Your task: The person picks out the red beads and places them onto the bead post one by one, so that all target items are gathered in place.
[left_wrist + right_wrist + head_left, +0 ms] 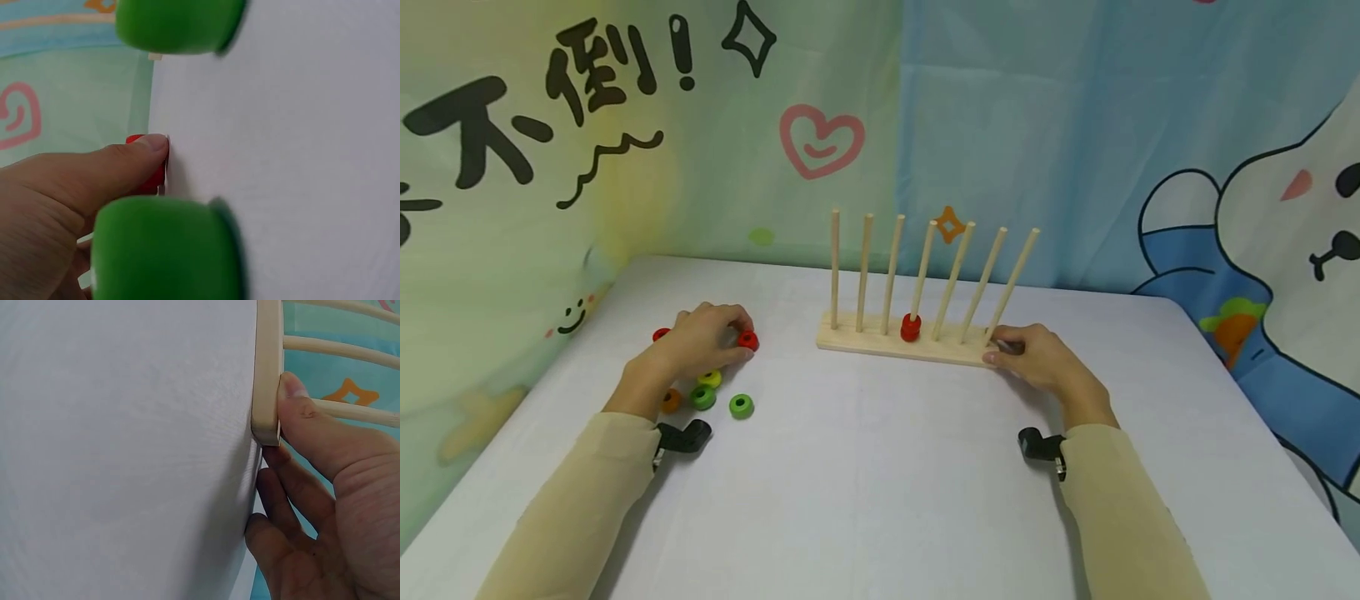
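Observation:
My left hand (703, 337) pinches a red ring bead (748, 340) between thumb and fingers, low over the white table. In the left wrist view the thumb (140, 156) covers much of that red bead (150, 178). My right hand (1037, 358) grips the right end of a wooden peg stand (880, 342), thumb on its base beside the last peg. The right wrist view shows the base's end (267, 419) against the thumb and a fingertip. Red beads (910, 328) sit stacked at the foot of the middle peg; the other pegs are bare.
Around my left hand lie another red bead (660, 334), a yellow bead (710, 378), an orange bead (672, 401) and two green beads, one nearer the wrist (703, 397) and one to its right (741, 407). A printed curtain (1015, 125) hangs behind the table.

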Demonstrator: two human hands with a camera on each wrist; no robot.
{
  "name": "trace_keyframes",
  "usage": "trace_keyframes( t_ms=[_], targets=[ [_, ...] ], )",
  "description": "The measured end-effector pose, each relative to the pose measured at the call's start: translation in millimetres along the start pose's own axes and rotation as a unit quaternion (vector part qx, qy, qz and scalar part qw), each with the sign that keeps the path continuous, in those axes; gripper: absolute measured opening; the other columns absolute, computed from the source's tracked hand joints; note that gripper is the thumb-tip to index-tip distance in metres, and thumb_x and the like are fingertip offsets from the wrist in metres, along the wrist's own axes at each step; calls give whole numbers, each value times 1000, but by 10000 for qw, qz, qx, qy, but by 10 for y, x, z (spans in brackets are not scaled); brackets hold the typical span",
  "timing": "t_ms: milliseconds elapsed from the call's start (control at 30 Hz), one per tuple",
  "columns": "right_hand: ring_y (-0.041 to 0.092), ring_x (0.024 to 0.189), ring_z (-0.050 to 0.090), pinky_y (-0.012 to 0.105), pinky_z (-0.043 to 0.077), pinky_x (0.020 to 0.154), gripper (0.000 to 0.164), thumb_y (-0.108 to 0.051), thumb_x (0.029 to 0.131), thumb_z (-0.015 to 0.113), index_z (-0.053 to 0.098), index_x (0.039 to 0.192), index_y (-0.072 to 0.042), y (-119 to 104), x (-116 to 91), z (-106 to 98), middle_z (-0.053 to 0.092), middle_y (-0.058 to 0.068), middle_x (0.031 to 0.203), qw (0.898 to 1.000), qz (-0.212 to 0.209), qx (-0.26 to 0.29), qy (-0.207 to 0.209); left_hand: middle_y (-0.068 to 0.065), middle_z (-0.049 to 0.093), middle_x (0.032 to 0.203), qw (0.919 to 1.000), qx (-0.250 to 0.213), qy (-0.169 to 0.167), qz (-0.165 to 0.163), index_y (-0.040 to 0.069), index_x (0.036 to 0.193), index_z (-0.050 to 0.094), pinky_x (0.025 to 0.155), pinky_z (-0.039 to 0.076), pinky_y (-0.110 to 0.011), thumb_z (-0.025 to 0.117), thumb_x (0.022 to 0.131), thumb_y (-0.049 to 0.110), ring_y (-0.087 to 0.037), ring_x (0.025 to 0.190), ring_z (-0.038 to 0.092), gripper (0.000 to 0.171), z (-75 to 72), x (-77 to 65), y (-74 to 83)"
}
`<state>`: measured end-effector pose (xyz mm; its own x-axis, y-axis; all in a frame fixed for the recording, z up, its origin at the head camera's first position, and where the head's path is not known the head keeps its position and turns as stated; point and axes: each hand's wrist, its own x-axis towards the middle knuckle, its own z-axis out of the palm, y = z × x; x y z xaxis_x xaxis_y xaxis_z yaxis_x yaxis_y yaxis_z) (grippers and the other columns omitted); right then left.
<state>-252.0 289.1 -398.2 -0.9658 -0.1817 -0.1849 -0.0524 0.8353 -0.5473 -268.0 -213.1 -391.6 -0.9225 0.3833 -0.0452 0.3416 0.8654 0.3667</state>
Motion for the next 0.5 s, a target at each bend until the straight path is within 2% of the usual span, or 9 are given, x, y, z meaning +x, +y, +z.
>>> trace_keyframes(
  t_ms=[367,500],
  targets=[
    [43,137,37,59,27,110,56,-37,94,67,55,140,-7,0,12,8,47,23,145,9998,-170,83,65,-11,63,119,9995,-299,57,2,14,124,57,100,31,-58,70,90,25,-32,114,53,38,-22,19,67],
    [43,138,36,59,27,111,55,-36,94,67,56,139,-7,-7,7,-3,46,22,146,9998,-154,90,75,-11,62,120,9992,-352,166,-14,18,128,55,100,33,-60,67,92,26,-33,115,53,39,-52,6,74]
  ],
)
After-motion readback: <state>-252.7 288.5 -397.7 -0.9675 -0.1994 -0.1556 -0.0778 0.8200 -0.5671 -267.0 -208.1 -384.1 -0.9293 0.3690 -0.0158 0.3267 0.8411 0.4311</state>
